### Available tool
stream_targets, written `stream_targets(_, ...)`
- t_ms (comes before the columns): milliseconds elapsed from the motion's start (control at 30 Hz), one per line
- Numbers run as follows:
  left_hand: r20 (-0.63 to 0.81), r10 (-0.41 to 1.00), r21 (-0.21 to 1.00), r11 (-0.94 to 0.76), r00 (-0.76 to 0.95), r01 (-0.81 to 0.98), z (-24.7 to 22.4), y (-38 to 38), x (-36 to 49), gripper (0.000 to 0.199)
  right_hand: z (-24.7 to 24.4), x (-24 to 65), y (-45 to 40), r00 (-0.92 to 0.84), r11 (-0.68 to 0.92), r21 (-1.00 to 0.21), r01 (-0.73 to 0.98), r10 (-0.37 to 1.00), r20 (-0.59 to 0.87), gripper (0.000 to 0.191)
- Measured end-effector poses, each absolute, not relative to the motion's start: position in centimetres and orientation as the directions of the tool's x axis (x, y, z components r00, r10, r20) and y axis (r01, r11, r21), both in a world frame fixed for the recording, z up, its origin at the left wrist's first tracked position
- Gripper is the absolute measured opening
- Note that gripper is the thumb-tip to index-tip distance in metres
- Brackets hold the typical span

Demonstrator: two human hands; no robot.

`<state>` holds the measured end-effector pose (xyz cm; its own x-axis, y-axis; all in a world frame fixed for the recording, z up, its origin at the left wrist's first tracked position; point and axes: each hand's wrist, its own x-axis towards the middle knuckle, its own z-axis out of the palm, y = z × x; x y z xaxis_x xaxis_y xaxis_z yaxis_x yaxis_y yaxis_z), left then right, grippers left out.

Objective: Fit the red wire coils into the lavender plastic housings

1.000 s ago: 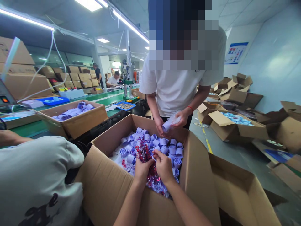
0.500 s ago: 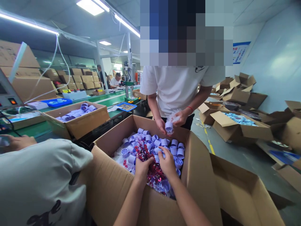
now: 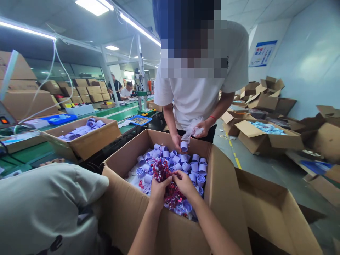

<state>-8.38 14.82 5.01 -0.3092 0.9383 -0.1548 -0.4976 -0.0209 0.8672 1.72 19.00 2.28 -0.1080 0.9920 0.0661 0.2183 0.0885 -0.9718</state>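
Note:
My left hand (image 3: 158, 189) is closed around a bunch of shiny red beaded strands (image 3: 161, 169) above the open cardboard box (image 3: 127, 200). My right hand (image 3: 185, 183) has its fingertips pinched together at the bunch's right side, on what look like thin strands. More red beaded pieces (image 3: 174, 195) hang or lie below my hands. Lavender plastic cups (image 3: 195, 166), short and round, fill the box over clear plastic film. A few loose red pieces (image 3: 140, 184) lie at the left among them.
Across the box, a person in a white shirt (image 3: 191, 99) holds a lavender cup (image 3: 183, 146) and clear film (image 3: 191, 128). At left, a grey sleeve (image 3: 50, 198) sits close by. Another box (image 3: 98, 140) of lavender parts stands by the green conveyor (image 3: 127, 113). Open cartons (image 3: 276, 209) lie at right.
My right hand's fingers have closed from spread to a pinch at the red bunch. The person opposite has leaned in, pulling film up from the cup. The view has shifted slightly.

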Motion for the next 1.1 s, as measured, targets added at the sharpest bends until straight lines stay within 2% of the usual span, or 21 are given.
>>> stream_targets(100,-0.167,0.916,0.891,-0.018,-0.364,-0.453,5.1,15.0,-8.4,0.038,2.5,2.2,19.3,0.127,0.094,-0.933,0.347,0.981,0.146,0.02)
stream_targets(200,-0.228,0.931,0.877,0.069,-0.285,-0.476,5.5,14.9,-8.3,0.037,2.7,2.4,19.5,0.311,0.168,-0.935,0.313,0.912,0.268,0.024)
stream_targets(267,-0.245,0.951,0.872,0.132,-0.188,-0.472,5.8,14.6,-8.1,0.041,2.8,2.2,19.6,0.283,0.209,-0.965,0.16,0.927,0.247,0.024)
stream_targets(367,-0.227,0.97,0.89,0.172,-0.083,-0.423,6.1,14.3,-8.0,0.051,2.9,1.6,19.5,0.063,0.154,-0.98,-0.126,0.987,0.147,0.036)
stream_targets(433,-0.229,0.972,0.894,0.189,-0.05,-0.407,6.3,14.1,-7.9,0.054,3.1,1.4,19.4,-0.014,0.127,-0.973,-0.195,0.991,0.133,0.042)
stream_targets(633,-0.249,0.969,0.859,0.218,-0.005,-0.463,6.2,14.2,-8.0,0.058,3.7,1.8,19.2,0.124,0.176,-0.974,-0.14,0.979,0.159,0.04)
stream_targets(767,-0.202,0.967,0.889,0.115,-0.154,-0.443,6.0,14.4,-8.1,0.049,3.7,1.6,19.2,0.126,0.168,-0.971,-0.169,0.981,0.148,0.042)
stream_targets(900,-0.131,0.966,0.92,0.035,-0.223,-0.39,6.1,14.2,-8.1,0.057,3.8,2.0,19.3,0.163,0.161,-0.981,-0.108,0.976,0.142,0.045)
stream_targets(1000,-0.119,0.972,0.936,0.042,-0.203,-0.35,6.3,14.0,-8.0,0.062,3.7,2.6,19.5,0.301,0.15,-0.987,-0.05,0.945,0.128,0.044)
stream_targets(1100,-0.14,0.984,0.945,0.099,-0.111,-0.311,6.3,13.9,-7.9,0.058,3.6,2.9,19.8,0.402,0.212,-0.973,-0.089,0.902,0.159,0.044)
